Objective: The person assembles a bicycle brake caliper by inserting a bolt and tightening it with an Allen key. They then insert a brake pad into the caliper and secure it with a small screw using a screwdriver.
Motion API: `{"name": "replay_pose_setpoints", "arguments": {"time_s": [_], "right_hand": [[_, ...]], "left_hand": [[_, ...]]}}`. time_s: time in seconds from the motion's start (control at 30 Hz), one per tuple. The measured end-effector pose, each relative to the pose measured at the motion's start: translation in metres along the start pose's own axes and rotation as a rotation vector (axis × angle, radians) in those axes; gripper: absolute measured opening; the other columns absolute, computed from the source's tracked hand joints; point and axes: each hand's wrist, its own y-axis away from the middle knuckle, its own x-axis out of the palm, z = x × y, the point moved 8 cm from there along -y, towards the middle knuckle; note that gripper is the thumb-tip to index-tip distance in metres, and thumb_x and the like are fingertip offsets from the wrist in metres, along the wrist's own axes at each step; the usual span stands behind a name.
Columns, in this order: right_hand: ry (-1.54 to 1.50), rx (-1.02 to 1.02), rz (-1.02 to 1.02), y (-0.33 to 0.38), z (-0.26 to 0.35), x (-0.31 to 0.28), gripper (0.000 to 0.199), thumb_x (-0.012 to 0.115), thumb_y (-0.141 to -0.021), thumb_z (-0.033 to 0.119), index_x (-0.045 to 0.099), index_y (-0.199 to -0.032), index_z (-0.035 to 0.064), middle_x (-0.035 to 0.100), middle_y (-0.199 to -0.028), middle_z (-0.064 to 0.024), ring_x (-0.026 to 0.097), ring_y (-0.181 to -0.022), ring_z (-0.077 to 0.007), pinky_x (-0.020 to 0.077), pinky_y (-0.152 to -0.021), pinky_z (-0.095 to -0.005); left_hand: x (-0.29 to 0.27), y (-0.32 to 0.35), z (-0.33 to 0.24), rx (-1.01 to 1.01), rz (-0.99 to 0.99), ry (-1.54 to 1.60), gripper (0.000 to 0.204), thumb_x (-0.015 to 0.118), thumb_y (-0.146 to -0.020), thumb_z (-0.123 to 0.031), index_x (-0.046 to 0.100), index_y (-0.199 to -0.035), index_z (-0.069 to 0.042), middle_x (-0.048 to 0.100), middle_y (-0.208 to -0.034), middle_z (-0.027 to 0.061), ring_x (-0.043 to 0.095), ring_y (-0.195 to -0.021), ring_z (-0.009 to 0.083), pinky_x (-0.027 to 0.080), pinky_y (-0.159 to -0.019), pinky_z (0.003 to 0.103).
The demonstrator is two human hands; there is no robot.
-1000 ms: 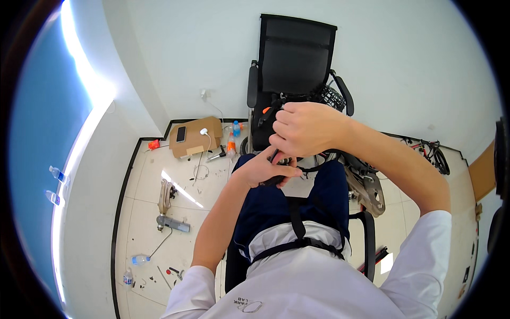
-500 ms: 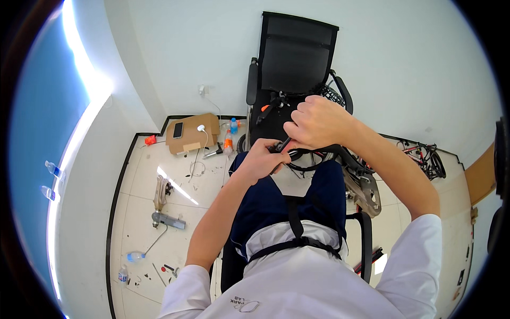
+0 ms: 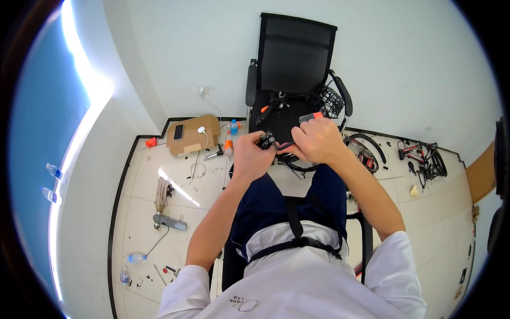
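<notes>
Above my lap, my left hand (image 3: 252,156) is closed around a small black mechanical part (image 3: 269,139), whose end sticks up past the fingers; its exact kind I cannot make out. My right hand (image 3: 317,141) is a closed fist just to its right, gripping a thin black rod (image 3: 283,145) that reaches across to that part. A grey and orange piece (image 3: 311,116) shows at the fist's far side; whether it is held or lies behind on the seat, I cannot tell. Beyond both hands stands a black mesh office chair (image 3: 297,58) with dark parts (image 3: 275,105) on its seat.
A black wire basket (image 3: 330,101) rests at the chair's right armrest. Bicycle wheel (image 3: 361,151) and small bicycle (image 3: 425,159) are on the right. Leftward lie a cardboard sheet (image 3: 191,141) with a phone (image 3: 179,132), bottles (image 3: 228,144), a metal bracket (image 3: 161,199) and loose scraps.
My right hand has dropped and turned, its elbow drawing inward. My left hand has shifted slightly left and up, leaving the black part more visible. The wheel on the right has come into sight.
</notes>
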Motion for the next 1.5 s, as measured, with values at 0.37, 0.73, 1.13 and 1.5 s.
{"name": "replay_pose_setpoints", "arguments": {"time_s": [0.37, 0.73, 1.13, 1.5], "right_hand": [[-0.093, 0.021, -0.079, -0.005, 0.013, -0.029, 0.051, 0.073, -0.07, 0.051, 0.045, -0.059, 0.0109, 0.037, -0.051, -0.0003, 0.043, -0.046, -0.0171, 0.0328, -0.047, -0.0299], [-0.095, -0.144, -0.108, -0.015, -0.007, -0.089, 0.049, 0.077, -0.065, 0.04, 0.04, -0.058, 0.009, 0.033, -0.057, -0.0017, 0.036, -0.053, -0.0188, 0.0279, -0.051, -0.0313], [-0.237, -0.267, -0.189, -0.016, 0.029, -0.102, 0.022, 0.065, -0.057, 0.019, 0.045, -0.058, 0.0102, 0.035, -0.057, -0.0013, 0.038, -0.052, -0.0176, 0.029, -0.05, -0.03], [-0.491, 0.05, -0.114, -0.006, 0.019, -0.082, 0.027, 0.064, -0.064, 0.015, 0.04, -0.052, 0.0116, 0.03, -0.048, 0.0004, 0.035, -0.041, -0.0141, 0.0282, -0.04, -0.0275]], "left_hand": [[-0.015, 0.009, -0.044, 0.131, -0.096, -0.151, 0.018, 0.071, -0.075, -0.008, 0.057, -0.067, 0.0, 0.049, -0.051, 0.0023, 0.042, -0.049, 0.0065, 0.033, -0.047, 0.026], [-0.006, 0.022, -0.071, 0.114, 0.451, 0.448, 0.024, 0.055, -0.091, -0.01, 0.059, -0.112, 0.001, 0.063, -0.109, 0.0109, 0.064, -0.094, 0.0156, 0.05, -0.08, 0.026], [0.031, 0.055, -0.092, -0.187, 0.638, 0.756, 0.025, 0.046, -0.1, -0.021, 0.057, -0.105, 0.001, 0.062, -0.09, 0.0051, 0.059, -0.08, 0.01, 0.045, -0.068, 0.023], [0.038, 0.053, -0.1, -0.156, 0.68, 0.66, 0.022, 0.044, -0.1, -0.021, 0.053, -0.096, -0.001, 0.05, -0.081, 0.0017, 0.048, -0.074, 0.0082, 0.042, -0.066, 0.024]]}}
